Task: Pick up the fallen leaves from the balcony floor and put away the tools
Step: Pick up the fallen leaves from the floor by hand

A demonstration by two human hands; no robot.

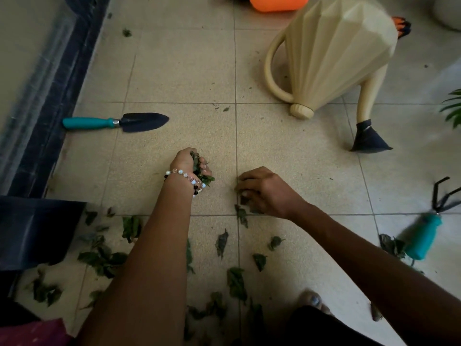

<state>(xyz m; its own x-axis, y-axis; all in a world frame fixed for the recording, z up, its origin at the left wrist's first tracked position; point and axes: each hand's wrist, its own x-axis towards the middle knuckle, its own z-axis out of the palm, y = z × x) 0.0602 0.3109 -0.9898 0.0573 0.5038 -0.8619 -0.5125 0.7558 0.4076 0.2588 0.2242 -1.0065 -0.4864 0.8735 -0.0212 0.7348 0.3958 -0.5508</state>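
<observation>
"What lay along the left side?"

"A dark bin [37, 228] stood at the left edge, and beyond it a trowel [117, 121] with a teal handle lay flat on the tiled floor [179, 76], its dark blade pointing right. Fallen leaves [104, 258] were scattered over the tiles nearest the person, thickest just beside the bin."

"And the hands?"

"The left hand [190, 167], a beaded bracelet [185, 179] at its wrist, was clenched around a bunch of gathered leaves [203, 174], held just above the floor. To its right, the right hand [262, 189] was down on the tiles with its fingers curled over a few leaves at a grout line; whether it had actually closed on any of them could not be told."

"What stood further right?"

"A cream watering can [334, 53] stood beyond the hands, its spout ending in a dark rose [369, 141] touching the floor. An orange container [277, 3] showed behind it at the top edge. At the far right a hand rake [429, 228] with a teal handle lay on the tiles, blurred, with leaves beside its handle."
</observation>
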